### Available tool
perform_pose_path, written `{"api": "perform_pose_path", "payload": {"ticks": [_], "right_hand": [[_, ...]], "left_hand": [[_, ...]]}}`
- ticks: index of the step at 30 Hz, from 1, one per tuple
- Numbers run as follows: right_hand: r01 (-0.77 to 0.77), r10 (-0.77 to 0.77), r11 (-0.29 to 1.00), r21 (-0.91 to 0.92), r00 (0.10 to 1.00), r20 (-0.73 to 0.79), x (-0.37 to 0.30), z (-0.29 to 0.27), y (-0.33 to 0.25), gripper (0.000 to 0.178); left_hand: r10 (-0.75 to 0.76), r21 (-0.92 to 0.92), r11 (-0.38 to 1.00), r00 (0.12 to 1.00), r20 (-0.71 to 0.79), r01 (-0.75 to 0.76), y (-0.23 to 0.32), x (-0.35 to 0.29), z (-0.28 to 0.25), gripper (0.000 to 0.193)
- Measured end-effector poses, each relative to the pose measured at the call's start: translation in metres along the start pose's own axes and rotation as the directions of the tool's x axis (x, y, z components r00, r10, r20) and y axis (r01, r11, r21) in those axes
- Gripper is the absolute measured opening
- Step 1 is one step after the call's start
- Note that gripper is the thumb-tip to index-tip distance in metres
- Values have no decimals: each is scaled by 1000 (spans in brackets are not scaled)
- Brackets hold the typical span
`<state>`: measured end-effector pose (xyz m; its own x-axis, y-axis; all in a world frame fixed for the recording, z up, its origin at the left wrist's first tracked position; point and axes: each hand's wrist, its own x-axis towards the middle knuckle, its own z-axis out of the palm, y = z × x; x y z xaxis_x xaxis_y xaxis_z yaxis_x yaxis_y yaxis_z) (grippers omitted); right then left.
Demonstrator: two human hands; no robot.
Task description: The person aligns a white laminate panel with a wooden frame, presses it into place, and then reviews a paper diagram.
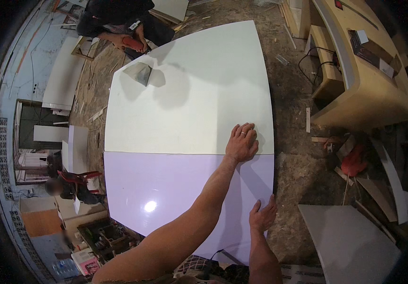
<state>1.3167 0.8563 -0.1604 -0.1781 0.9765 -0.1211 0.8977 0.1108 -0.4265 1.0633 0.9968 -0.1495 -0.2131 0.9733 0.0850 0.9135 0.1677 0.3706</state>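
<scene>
A large panel lies before me, with a whitish far part [180,109] and a glossy pale lilac near part [142,189], meeting at a straight seam. My left hand [242,142] rests on the panel at the seam's right end. Its fingers are curled and bunched; whatever lies under them, if anything, is hidden. By the panel's right edge, on the lilac part, my right hand [262,215] is open, thumb apart from the fingers. A whitish and grey folded piece [138,73] sits at the far left of the panel.
Beyond the far left edge stands a person [114,23] holding a red object [133,43]. Another person [74,187] is at the left. A curved tan furniture piece [374,102] and a loose grey board [346,241] are on the right; scraps litter the floor.
</scene>
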Motion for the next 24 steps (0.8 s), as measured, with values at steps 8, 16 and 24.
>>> {"api": "perform_pose_path", "payload": {"ticks": [8, 16, 24], "right_hand": [[7, -7, 1000, -11, 1000, -11, 3, -5, -2, 53], [-8, 9, 1000, -6, 998, 57, -1, 1, -1, 55], [-8, 7, 998, -54, 1000, -22, -2, 6, 5, 56]], "left_hand": [[2, -8, 1000, 1000, -19, -2, 2, 1, -1, 29], [-10, -1, 1000, 1000, 2, 10, 0, -1, -2, 29], [53, -20, 998, 996, -69, -54, -2, 3, 8, 29]]}}
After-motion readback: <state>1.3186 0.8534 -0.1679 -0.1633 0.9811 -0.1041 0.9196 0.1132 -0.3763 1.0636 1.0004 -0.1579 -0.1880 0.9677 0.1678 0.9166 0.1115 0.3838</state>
